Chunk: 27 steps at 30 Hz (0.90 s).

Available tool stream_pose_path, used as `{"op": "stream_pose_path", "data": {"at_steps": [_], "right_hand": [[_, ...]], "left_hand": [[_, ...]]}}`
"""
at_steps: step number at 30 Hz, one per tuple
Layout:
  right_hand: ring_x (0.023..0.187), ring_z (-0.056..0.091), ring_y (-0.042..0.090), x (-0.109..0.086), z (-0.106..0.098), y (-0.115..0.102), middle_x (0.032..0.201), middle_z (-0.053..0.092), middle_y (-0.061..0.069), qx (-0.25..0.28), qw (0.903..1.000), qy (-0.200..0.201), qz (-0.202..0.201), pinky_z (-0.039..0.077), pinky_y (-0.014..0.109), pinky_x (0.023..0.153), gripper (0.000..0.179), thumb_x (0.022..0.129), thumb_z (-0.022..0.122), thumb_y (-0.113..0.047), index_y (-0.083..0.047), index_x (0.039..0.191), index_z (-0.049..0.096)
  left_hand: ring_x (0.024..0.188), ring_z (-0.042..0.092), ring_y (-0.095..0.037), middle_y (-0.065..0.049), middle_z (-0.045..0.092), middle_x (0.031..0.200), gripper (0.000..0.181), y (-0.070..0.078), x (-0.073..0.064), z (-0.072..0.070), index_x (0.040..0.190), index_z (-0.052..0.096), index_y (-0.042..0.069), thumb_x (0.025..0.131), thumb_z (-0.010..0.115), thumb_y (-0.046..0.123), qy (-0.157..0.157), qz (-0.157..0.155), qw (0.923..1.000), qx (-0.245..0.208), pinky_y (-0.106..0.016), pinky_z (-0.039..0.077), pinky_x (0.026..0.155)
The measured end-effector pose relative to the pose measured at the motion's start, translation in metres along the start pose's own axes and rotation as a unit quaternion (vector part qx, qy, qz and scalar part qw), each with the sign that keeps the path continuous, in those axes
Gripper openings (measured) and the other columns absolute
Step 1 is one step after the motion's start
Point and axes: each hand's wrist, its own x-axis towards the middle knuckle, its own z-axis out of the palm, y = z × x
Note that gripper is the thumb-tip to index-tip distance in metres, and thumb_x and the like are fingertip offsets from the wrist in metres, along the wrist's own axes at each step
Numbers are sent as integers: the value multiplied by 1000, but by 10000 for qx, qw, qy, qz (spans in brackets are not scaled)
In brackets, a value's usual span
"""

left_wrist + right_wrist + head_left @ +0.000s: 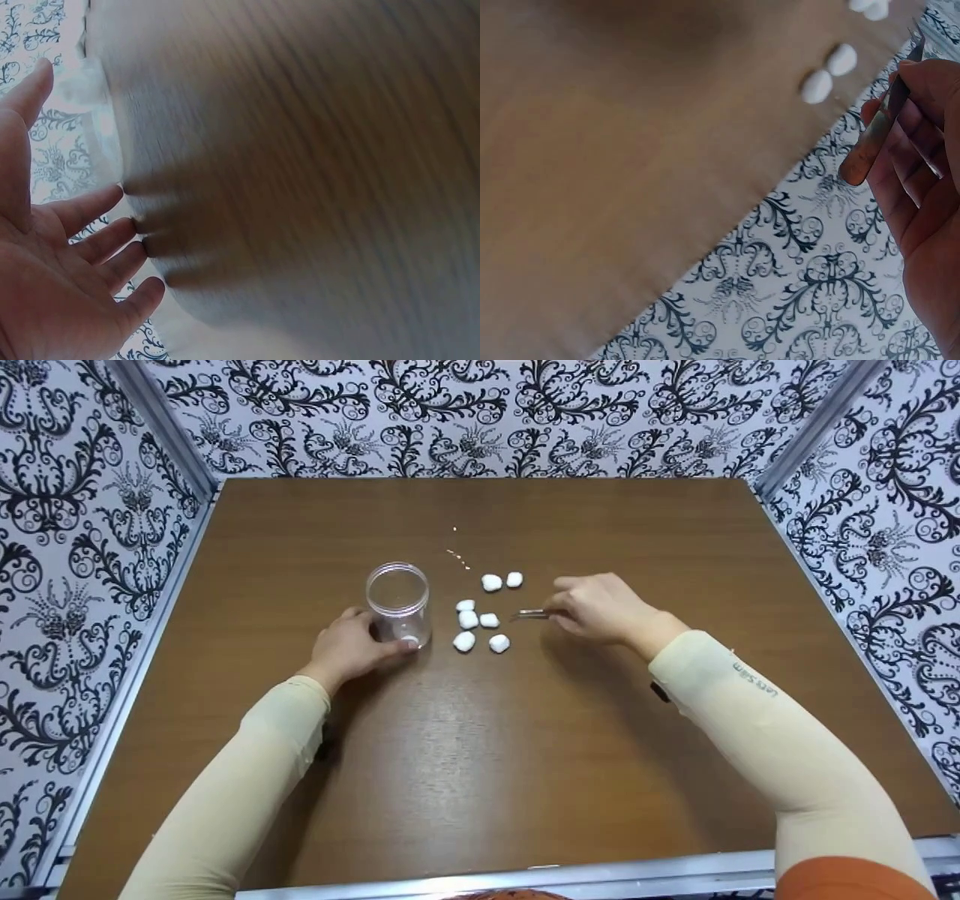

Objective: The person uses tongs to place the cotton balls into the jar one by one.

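Observation:
A clear open-topped jar (400,604) stands upright on the table, with a white patch at its base near the thumb. My left hand (349,645) is beside it, thumb reaching across the front of the base. In the left wrist view that hand's fingers are spread and fairly straight, fingertips down by the table. My right hand (600,607) pinches metal tweezers (533,614) between thumb and fingers. Their tips point left, slightly apart from a cotton ball (489,620). Several other white cotton balls (465,641) lie between jar and tweezers; two (817,86) show in the right wrist view.
A brown wooden table (450,780) lies under everything. Small pale specks (458,557) mark its surface behind the cotton balls. Black-and-white patterned panels (480,420) rise at the back and both sides, and a metal rail (600,872) runs along the front edge.

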Motion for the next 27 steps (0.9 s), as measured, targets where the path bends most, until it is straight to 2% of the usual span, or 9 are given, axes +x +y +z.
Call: {"op": "stream_pose_path", "data": {"at_steps": [10,19,27], "right_hand": [[54,47,15,-6,13,-4,73,48,-3,38,9998,-127,-159,41,39,46,9,81,66,-22,-16,86,70],[55,48,15,-3,19,-6,74,48,-4,57,9996,-226,-175,41,39,47,10,83,66,-26,-16,86,69],[56,48,14,-2,22,-6,75,48,-4,25,9993,-316,-175,42,38,48,11,84,65,-26,-16,86,69]], "left_hand": [[118,42,-32,-14,46,129,85,2,-2,-2,125,55,10,68,60,72,-51,1,10000,21,-56,30,91],[117,42,-33,-14,46,129,85,3,0,-3,128,53,15,67,60,73,-36,-61,10000,-32,-57,31,91],[118,42,-32,-13,45,129,85,2,-2,-3,128,53,14,67,60,73,-72,-76,9999,-53,-57,29,92]]}}
